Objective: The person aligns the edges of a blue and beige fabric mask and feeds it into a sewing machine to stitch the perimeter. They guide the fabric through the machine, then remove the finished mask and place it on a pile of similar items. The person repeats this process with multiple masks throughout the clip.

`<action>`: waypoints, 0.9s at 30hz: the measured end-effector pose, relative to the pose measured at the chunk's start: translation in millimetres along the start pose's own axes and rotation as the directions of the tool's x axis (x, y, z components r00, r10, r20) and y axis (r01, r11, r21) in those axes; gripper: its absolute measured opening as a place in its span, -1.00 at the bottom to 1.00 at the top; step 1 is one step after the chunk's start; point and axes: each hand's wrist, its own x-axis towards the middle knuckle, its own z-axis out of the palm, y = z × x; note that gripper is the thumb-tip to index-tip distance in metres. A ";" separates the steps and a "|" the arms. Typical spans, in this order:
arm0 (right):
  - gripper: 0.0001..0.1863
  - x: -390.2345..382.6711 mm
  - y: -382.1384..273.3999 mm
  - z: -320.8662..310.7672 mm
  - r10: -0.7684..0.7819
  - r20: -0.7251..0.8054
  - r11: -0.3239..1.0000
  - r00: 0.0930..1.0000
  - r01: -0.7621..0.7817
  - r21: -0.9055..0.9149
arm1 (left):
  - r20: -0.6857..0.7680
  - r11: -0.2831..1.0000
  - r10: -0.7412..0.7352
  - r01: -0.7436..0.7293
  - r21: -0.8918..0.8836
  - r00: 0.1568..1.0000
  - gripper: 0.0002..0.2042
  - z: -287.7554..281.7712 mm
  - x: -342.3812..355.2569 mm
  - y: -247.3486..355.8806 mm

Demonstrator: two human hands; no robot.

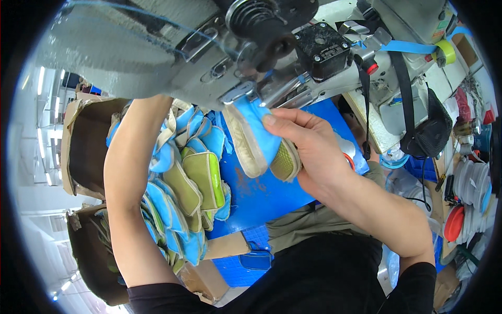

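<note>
Piece of padded blue, cream and green fabric (pixel 263 142), pinched by the right hand (pixel 316 144) near mid-frame.
Head view: it lies left of the thumb, long axis running steeply from the silvery metal foot (pixel 241 92) down and slightly right. The right hand looks nearer; the left hand is hidden behind the grey sewing machine (pixel 125 57), its grip impossible to tell.

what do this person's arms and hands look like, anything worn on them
The left arm and right arm are bare below short black sleeves, no watch showing. The right hand has no glove; the left hand is hidden.
</note>
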 end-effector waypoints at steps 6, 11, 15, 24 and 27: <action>-0.70 -4.4 -5.9 2.3 0.030 0.048 0.999 0.998 -0.028 -0.039 | -0.196 0.995 0.070 -0.054 0.087 0.978 -0.63 13.7 -14.5 -9.8; -0.68 -4.0 -10.5 -10.1 -0.003 0.118 0.996 0.993 0.013 -0.086 | -0.749 0.875 -0.325 -0.117 -0.470 0.578 -0.70 86.9 -72.7 56.3; -0.69 0.8 -7.8 -13.5 -0.005 0.187 0.987 0.982 0.035 -0.156 | -0.803 0.980 -0.152 -0.018 -0.199 0.576 -0.63 180.2 -136.4 126.3; -0.70 -4.2 -6.3 -20.3 -0.056 0.217 0.967 0.974 0.107 -0.230 | -0.739 0.905 -0.316 -0.045 -0.423 0.595 -0.71 174.3 -128.5 164.5; -0.71 -3.2 -6.3 -22.6 -0.048 0.214 0.968 0.976 0.098 -0.230 | -0.764 0.935 -0.270 -0.029 -0.353 0.586 -0.74 173.7 -122.8 166.1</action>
